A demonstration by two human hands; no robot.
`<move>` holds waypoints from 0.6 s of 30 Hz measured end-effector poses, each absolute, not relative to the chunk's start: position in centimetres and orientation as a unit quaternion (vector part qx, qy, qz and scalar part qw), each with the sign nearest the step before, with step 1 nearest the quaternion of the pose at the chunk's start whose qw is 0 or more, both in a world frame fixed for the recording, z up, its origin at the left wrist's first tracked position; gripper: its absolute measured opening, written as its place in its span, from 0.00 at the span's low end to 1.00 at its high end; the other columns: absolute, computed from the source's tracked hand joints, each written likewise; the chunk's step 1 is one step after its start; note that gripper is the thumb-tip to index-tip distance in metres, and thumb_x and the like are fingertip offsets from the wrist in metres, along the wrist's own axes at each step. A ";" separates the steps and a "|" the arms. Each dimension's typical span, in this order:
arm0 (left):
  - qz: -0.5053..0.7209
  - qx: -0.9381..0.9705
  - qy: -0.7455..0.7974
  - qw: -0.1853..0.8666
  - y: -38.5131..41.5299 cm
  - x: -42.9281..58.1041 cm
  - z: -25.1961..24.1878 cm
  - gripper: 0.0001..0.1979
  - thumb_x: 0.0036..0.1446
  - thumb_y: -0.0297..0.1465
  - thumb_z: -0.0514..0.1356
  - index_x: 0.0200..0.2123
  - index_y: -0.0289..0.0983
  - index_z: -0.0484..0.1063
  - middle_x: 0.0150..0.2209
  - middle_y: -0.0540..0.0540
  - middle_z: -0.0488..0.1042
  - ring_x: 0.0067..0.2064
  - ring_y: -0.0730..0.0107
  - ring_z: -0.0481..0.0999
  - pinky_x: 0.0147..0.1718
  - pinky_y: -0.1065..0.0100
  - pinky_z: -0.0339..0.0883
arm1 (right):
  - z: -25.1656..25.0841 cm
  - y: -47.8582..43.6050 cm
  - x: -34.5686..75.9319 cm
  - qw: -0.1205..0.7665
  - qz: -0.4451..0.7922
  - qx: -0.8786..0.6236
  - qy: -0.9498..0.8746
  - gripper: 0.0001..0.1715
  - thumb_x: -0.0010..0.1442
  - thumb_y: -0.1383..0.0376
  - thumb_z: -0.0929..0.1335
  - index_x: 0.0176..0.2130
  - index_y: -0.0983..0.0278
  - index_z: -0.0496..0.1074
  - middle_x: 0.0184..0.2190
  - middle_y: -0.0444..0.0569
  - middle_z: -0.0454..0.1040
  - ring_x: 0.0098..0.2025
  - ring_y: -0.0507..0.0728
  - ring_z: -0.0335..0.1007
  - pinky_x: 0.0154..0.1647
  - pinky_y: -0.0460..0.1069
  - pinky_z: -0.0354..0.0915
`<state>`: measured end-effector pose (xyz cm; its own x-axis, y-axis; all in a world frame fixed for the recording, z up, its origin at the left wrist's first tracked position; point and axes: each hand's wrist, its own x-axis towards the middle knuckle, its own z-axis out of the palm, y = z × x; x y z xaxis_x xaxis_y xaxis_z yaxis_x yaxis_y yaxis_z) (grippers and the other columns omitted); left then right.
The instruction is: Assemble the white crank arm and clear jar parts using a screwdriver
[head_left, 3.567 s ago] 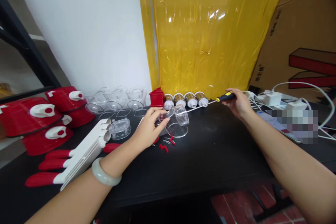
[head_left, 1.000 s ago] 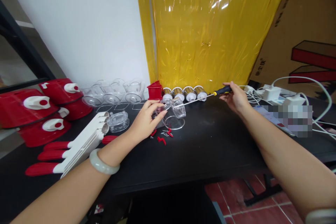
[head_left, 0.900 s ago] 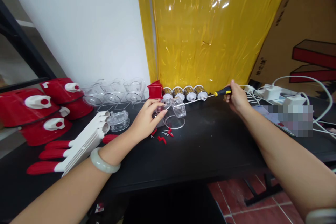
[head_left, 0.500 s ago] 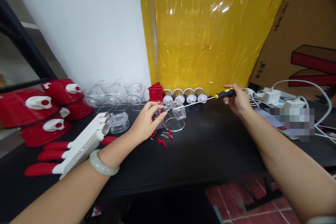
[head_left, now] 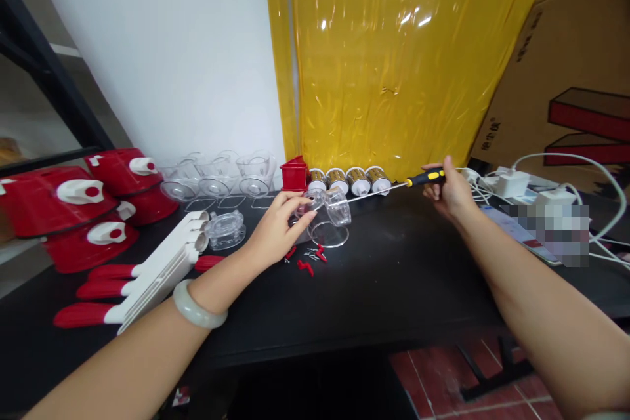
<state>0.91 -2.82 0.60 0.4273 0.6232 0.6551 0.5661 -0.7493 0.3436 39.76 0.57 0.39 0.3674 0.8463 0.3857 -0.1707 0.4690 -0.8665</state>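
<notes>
Fingers of my left hand [head_left: 283, 223] are closed on a clear plastic hopper [head_left: 338, 210], which lies tipped on the table with its round rim to the front. My right hand [head_left: 451, 191] grips a screwdriver [head_left: 427, 178] by its black and yellow handle. The long shaft points left, and its tip reaches the clear part; whether it sits on a screw is too small to tell. Small red plastic pieces [head_left: 306, 267] and several little screws [head_left: 312, 253] lie just in front of the hopper.
Metal grater drums [head_left: 357, 181] and a red part [head_left: 294, 174] line the back. Clear hoppers [head_left: 214, 177], a clear base [head_left: 225, 228], white parts with red handles [head_left: 165, 269] and red housings [head_left: 59, 200] occupy the left. Chargers [head_left: 512, 182] with cables and a phone [head_left: 516, 230] are at right.
The view has shifted slightly. My left hand still holds the clear hopper, and my right hand has turned a little on the screwdriver handle, with the thumb now raised.
</notes>
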 end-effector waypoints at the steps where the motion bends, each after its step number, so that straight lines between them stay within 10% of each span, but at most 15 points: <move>1: 0.403 0.844 0.352 0.035 -2.8 0.9 0.6 0.14 0.66 0.40 0.56 0.49 0.39 0.72 0.52 0.43 0.69 0.57 0.61 0.71 0.60 0.54 0.63 | 0.4 0.5 39.8 0.731 0.350 -0.382 -0.445 0.28 0.62 0.44 0.61 0.32 0.63 0.73 0.10 0.40 0.56 0.11 0.49 0.51 0.13 0.46 0.54; 7: 0.405 0.844 0.348 0.039 -2.8 0.9 0.6 0.14 0.65 0.40 0.56 0.49 0.39 0.72 0.51 0.43 0.69 0.57 0.62 0.71 0.60 0.55 0.63 | 0.4 0.6 39.8 0.718 0.389 -0.398 -0.417 0.23 0.63 0.52 0.58 0.37 0.62 0.74 0.23 0.49 0.74 0.22 0.55 0.71 0.20 0.48 0.65; 13: 0.405 0.845 0.348 0.039 -2.9 0.9 0.7 0.15 0.66 0.40 0.56 0.49 0.39 0.72 0.51 0.42 0.69 0.57 0.61 0.70 0.60 0.55 0.63 | 0.2 0.7 39.9 0.740 0.334 -0.388 -0.437 0.23 0.62 0.48 0.63 0.30 0.63 0.72 0.08 0.37 0.49 0.10 0.47 0.46 0.14 0.45 0.54; 18: 0.403 0.844 0.351 0.043 -2.9 0.9 0.6 0.14 0.65 0.40 0.56 0.49 0.39 0.72 0.51 0.42 0.69 0.57 0.60 0.70 0.60 0.53 0.63 | 0.2 0.9 40.4 0.718 0.375 -0.403 -0.426 0.26 0.62 0.48 0.57 0.33 0.63 0.72 0.19 0.49 0.72 0.18 0.54 0.68 0.18 0.48 0.64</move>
